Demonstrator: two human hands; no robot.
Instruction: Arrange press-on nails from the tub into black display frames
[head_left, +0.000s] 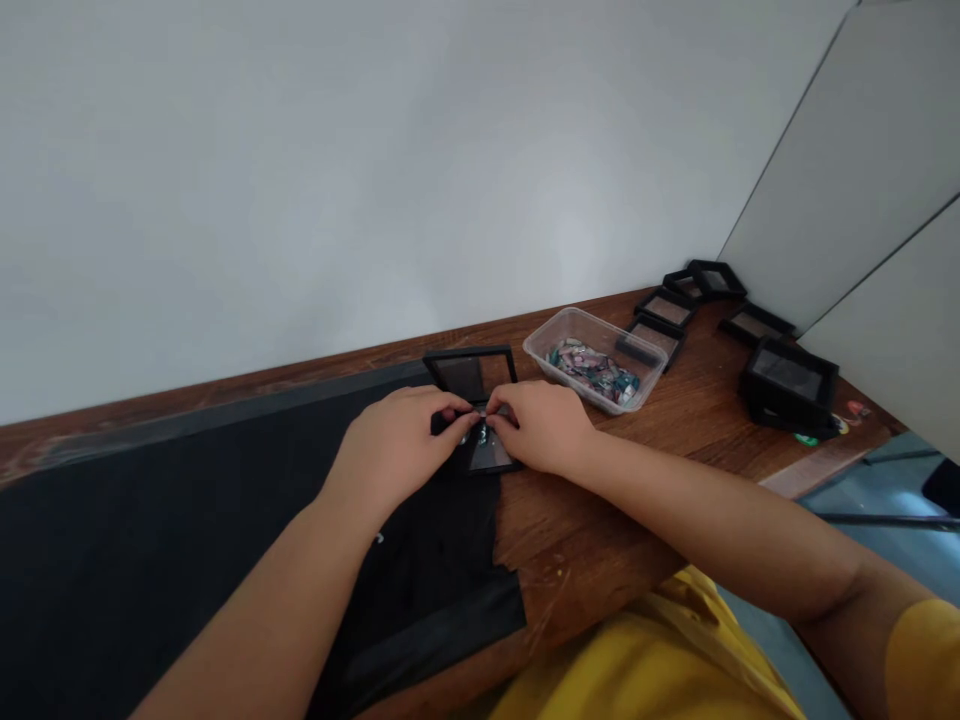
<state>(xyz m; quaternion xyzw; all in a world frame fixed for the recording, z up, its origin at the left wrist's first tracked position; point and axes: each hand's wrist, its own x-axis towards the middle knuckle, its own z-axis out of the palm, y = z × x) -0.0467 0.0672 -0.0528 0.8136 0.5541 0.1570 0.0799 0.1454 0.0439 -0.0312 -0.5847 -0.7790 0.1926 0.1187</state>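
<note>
A small black display case with clear panes stands opened at the middle of the table, its lid (512, 366) tilted up behind and its lower half (491, 457) lying flat. My left hand (396, 432) reaches over it from the left, thumb and fingers pinched together. From the right, my right hand (541, 425) meets it, also in a pinch. The fingertips nearly touch above the lower half. What they hold is too small to make out. A shiny silvery bit (484, 436) shows just under them on the clear pane.
A clear plastic tub (544, 345) with many small coloured packets (596, 370) stands right of the case. Several black cases (664, 308) lie at the back right, with more stacked (791, 385) by the wall. Black sheeting (187, 520) covers the left of the wooden table (577, 530).
</note>
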